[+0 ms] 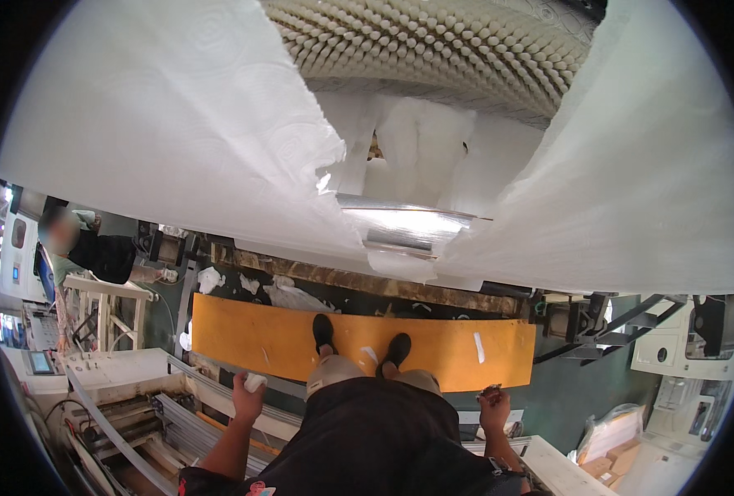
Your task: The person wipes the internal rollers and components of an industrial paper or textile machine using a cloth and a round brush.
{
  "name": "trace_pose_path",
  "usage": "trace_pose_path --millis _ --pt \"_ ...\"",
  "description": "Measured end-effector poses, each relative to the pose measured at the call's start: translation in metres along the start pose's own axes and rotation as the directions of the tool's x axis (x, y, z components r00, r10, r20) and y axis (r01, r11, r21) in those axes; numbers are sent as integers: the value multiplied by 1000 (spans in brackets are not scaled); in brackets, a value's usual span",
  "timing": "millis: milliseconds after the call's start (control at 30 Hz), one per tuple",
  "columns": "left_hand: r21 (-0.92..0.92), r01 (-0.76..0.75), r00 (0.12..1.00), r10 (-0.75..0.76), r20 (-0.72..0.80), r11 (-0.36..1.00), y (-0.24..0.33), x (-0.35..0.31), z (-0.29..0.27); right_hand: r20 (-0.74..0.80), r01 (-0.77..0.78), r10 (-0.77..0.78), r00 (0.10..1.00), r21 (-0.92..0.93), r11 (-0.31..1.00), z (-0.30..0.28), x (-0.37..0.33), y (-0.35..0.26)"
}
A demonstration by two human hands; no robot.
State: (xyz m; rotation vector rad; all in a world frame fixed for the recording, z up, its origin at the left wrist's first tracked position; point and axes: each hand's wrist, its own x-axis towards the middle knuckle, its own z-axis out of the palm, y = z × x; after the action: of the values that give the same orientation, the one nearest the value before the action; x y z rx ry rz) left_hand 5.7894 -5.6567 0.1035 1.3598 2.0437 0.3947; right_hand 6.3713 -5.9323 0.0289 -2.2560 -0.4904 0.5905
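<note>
My left hand (pixel 247 403) is low at the left of my body, its fingers closed on a small white wad (pixel 254 382) that looks like tissue or fluff. On the other side, my right hand (pixel 494 413) is closed around a small dark, reddish object (pixel 491 396) whose kind I cannot make out. Ahead of me spans a wide white sheet (pixel 169 140) of embossed, paper-like material, torn open in the middle. Through the ragged gap show a shiny metal strip (pixel 408 223) and rows of pale, rounded bristle-like pegs (pixel 433 41). Neither hand touches the sheet.
I stand on an orange-yellow platform (pixel 259 335) with a few white scraps. More white scraps (pixel 288 293) lie beyond its far edge. A machine frame with metal rails (pixel 185 422) is at lower left, where another person (pixel 94 248) stands farther off. Wrapped cardboard boxes (pixel 615 455) sit at right.
</note>
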Motion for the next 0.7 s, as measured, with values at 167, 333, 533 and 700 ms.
trace_pose_path --millis 167,333,533,700 --pt "-24 5 1000 -4 16 1000 -3 -2 6 31 10 -6 1000 -112 994 -9 7 -3" --pt "-31 46 999 -45 15 998 -6 -8 9 -27 -35 31 999 -127 991 -8 4 -42" --pt "11 36 999 -36 -16 999 -13 -14 3 21 -22 24 999 -116 993 -10 5 -53" --pt "4 98 995 -98 -4 995 -21 -13 -2 41 -24 28 999 -85 996 -8 5 -74"
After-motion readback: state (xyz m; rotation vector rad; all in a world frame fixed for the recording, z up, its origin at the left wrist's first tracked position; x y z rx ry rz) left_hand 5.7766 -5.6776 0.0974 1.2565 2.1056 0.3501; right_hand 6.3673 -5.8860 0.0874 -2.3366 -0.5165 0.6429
